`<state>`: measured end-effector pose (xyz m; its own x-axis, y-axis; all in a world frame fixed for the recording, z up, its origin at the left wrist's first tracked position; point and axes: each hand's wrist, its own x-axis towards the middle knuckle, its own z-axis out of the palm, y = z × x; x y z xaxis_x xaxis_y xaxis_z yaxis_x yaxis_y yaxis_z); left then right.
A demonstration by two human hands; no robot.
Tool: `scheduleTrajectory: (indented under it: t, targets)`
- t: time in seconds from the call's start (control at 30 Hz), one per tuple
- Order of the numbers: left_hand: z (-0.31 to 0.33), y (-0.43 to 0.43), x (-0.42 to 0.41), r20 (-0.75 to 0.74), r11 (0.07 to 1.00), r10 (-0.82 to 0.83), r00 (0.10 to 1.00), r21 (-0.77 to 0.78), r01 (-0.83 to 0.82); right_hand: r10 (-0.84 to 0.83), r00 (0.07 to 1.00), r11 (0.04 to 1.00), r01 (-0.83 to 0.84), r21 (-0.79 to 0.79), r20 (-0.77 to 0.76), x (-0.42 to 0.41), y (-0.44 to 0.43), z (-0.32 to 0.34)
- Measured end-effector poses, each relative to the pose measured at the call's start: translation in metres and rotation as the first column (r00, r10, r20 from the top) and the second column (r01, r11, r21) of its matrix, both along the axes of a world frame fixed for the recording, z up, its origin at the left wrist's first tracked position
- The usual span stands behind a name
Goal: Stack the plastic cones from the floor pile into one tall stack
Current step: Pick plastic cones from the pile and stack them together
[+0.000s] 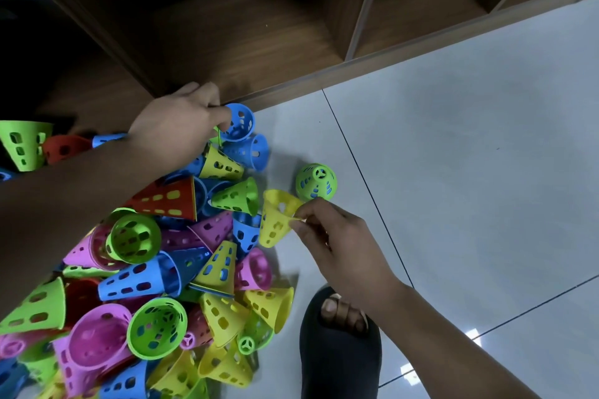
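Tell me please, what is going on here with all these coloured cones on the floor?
A person works at a pile of plastic cones on the tiled floor. The left hand grips a blue cone at the pile's far edge, by the wooden shelf. The right hand pinches the rim of a yellow cone. A green cone stands upright alone, blue showing through its holes, so it may be the start of the stack.

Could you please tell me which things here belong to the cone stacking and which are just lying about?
Job: left hand, blue cone it grips; right hand, yellow cone it pinches; upright green cone; cone pile.
Lying about: black slipper, wooden shelf.
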<state>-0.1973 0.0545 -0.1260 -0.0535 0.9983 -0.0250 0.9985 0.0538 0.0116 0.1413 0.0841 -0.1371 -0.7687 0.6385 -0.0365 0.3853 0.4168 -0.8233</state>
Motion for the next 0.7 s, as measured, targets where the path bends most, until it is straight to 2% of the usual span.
scheduleTrajectory:
  t: [0.13,0.23,0.4,0.57,0.7]
  targets:
    - [-0.001,0.003,-0.001,-0.016,0.999,-0.047,0.999,-0.011,0.047,-0.099,0.995,0.977,0.092,-0.190,-0.028,-0.002,0.004,0.016]
    - [-0.003,0.005,-0.001,-0.023,0.999,-0.050,0.998,-0.022,0.050,-0.215,0.976,0.908,0.186,-0.374,-0.036,-0.003,0.010,0.019]
    - [-0.007,0.004,-0.002,-0.025,0.999,-0.022,0.999,-0.041,0.021,-0.428,0.904,0.681,0.305,-0.666,-0.024,-0.003,0.023,0.013]
    - [0.003,0.005,0.002,0.065,1.000,0.011,0.998,-0.022,-0.010,-0.575,0.811,0.394,0.389,-0.833,0.107,-0.001,0.031,0.000]
    - [0.019,0.004,0.012,0.202,0.995,0.085,0.976,0.029,-0.093,-0.602,0.788,0.333,0.393,-0.857,0.127,-0.004,0.030,-0.010]
